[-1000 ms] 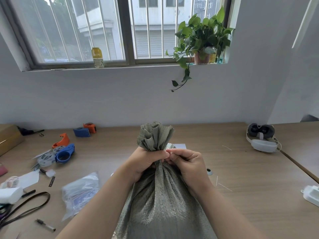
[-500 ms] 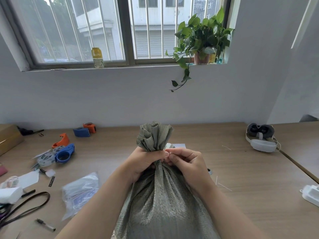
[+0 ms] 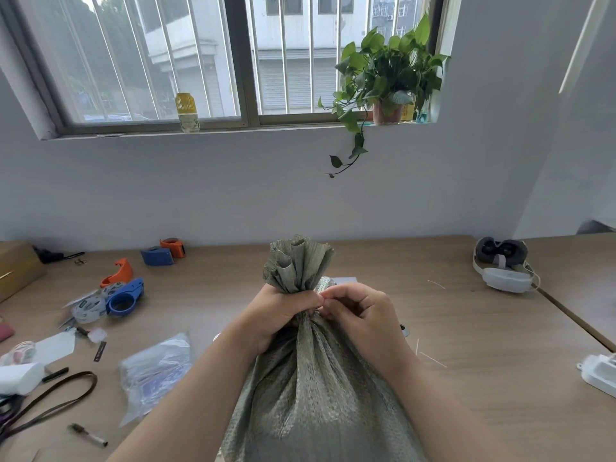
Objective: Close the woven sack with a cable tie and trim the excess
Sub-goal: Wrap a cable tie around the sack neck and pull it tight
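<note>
A grey-green woven sack (image 3: 313, 388) stands upright on the wooden table (image 3: 483, 378) right in front of me. Its mouth is gathered into a ruffled bunch (image 3: 296, 261) above a narrow neck. My left hand (image 3: 283, 311) is wrapped around that neck from the left. My right hand (image 3: 360, 315) is closed at the neck's right side, fingertips pinched against it. A cable tie cannot be made out under the fingers. Thin white cut strips (image 3: 430, 356) lie on the table to the right of the sack.
Left of the sack lie a clear plastic bag (image 3: 156, 371), blue and orange tape dispensers (image 3: 123, 291), a dark strap (image 3: 50, 398), a white roll (image 3: 20, 378) and small tools. A headset (image 3: 503, 265) and a white adapter (image 3: 600, 375) sit at the right.
Both hands stay at the sack's neck. The right hand's fingers have shifted slightly against the neck; the sack has not moved.
</note>
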The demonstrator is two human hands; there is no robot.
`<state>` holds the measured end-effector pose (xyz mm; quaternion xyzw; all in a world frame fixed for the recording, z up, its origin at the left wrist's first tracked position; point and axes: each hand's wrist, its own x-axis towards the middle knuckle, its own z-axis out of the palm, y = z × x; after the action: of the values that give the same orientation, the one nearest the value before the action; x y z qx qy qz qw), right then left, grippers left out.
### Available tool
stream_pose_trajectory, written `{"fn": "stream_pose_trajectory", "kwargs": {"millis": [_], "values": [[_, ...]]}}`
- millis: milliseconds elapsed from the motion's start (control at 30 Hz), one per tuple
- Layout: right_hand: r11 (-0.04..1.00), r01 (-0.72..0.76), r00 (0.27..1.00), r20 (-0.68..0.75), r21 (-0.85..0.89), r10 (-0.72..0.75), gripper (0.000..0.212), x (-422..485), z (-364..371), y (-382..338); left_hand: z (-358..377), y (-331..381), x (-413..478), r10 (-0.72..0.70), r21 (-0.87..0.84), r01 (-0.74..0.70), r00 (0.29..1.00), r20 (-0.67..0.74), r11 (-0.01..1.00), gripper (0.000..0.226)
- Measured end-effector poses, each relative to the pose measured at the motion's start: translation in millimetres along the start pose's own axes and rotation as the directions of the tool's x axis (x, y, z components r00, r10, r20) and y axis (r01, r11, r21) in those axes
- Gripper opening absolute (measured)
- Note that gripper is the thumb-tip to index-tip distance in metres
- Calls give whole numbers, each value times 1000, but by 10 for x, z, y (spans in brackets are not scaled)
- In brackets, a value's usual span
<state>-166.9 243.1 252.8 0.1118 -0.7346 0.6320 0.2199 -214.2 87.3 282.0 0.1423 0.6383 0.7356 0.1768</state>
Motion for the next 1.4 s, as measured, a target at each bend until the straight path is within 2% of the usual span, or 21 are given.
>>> {"fn": "stream_pose_trajectory", "kwargs": {"millis": [200,267,333,433,567,733,867,1033,1200,1300,1400], "values": [[992,-78,996,48,99,73,33,5,-25,-12,-72,-25,15,-42,-25,44,998,46,999,20],[983,-125,990,79,137,115,25,25,-53,-12,-82,-22,17,-42,-17,43,997,63,999,17],[968,-168,984,92,184,154,14,41,-68,-1,-87,-18,15,-38,-8,38,997,68,999,23],[943,-240,970,88,230,225,10,50,-59,13,-90,-17,14,-39,0,39,997,62,999,28],[918,-312,950,118,244,291,12,62,-40,-8,-82,-12,5,-42,25,41,998,48,999,13],[845,-399,916,191,356,352,24,75,-35,-18,-89,-19,-6,-52,31,50,996,69,998,9],[855,-415,905,232,310,355,28,120,-43,-36,-89,-6,-2,-30,41,27,997,78,999,10],[901,-375,916,236,218,324,28,145,-48,-9,-59,-27,11,7,39,-11,995,98,999,35],[946,-316,934,199,71,297,13,100,-11,47,-105,-67,61,-1,-15,1,1000,11,1000,17],[957,-289,945,169,36,279,12,92,1,94,-137,-98,95,-11,-57,14,999,52,998,19],[962,-272,948,174,13,266,14,107,-14,111,-134,-103,100,5,-105,6,995,104,994,33]]}}
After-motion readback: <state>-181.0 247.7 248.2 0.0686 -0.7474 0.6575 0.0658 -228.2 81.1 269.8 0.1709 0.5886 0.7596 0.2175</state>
